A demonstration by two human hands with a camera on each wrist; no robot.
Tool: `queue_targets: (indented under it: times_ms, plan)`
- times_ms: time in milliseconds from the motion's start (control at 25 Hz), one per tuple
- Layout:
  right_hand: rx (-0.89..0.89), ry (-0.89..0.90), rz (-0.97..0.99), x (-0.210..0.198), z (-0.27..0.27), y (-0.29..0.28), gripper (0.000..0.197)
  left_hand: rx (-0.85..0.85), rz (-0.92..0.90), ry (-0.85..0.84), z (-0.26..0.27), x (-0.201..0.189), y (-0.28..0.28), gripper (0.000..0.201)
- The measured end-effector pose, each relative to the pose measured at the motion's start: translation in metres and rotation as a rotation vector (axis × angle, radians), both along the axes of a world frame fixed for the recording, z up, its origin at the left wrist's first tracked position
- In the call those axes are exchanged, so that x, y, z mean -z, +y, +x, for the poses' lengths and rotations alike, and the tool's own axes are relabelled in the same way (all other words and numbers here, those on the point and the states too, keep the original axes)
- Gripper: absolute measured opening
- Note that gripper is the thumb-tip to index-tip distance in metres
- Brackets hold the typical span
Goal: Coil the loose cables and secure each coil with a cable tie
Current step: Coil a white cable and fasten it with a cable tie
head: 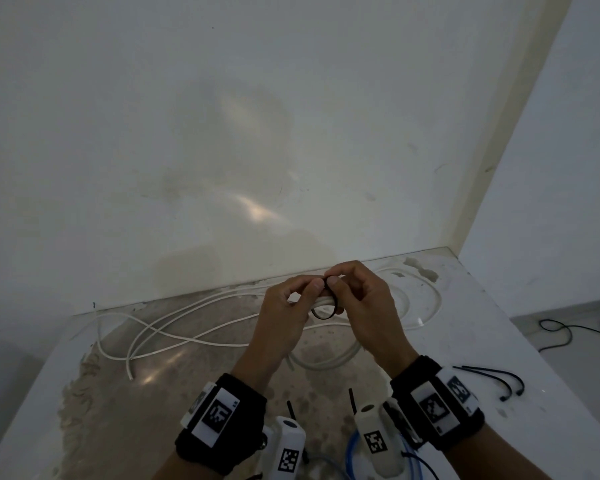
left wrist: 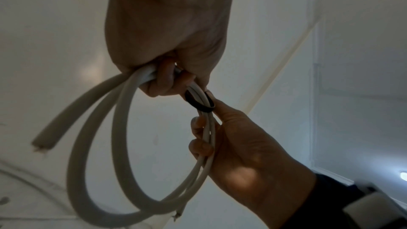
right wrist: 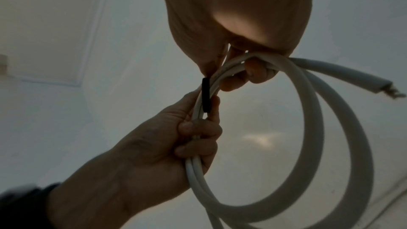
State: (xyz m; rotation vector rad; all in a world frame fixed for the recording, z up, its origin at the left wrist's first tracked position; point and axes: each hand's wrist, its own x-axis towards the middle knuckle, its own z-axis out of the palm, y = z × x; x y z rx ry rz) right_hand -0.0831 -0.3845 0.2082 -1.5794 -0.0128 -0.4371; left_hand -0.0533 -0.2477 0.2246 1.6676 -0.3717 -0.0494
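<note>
Worktop [head: 471, 306]: one coiled cable [left wrist: 92, 145], one black tie [left wrist: 199, 104], two hands gripping

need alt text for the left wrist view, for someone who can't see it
Two hands hold a coiled white cable up against pale walls, with a black cable tie looped around the bunched strands between them. The left hand grips the coil from above, the right hand from below. One frayed cable end hangs left.

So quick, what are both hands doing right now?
Left hand: grips the cable coil.
Right hand: grips the coil, thumb on the black tie.
</note>
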Motion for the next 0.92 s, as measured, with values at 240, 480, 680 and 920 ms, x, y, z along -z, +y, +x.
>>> queue_targets:
  times_ms: [240, 480, 680, 920]
  plan:
    - [0.17, -0.025, 0.025, -0.004, -0.001, 0.005, 0.01, 0.064, -0.039, 0.141, 0.0, 0.002, -0.003, 0.021]
    - [0.242, -0.052, -0.181, 0.001, -0.001, -0.004, 0.011, 0.094, 0.144, -0.047, -0.001, 0.009, -0.008, 0.02]
    - [0.304, -0.127, -0.279, -0.004, -0.002, -0.003, 0.013, 0.008, 0.123, -0.03, -0.001, 0.008, -0.015, 0.02]
    - [0.328, -0.1, -0.111, -0.005, -0.007, -0.005, 0.016, 0.254, 0.1, 0.191, -0.001, -0.004, -0.011, 0.022]
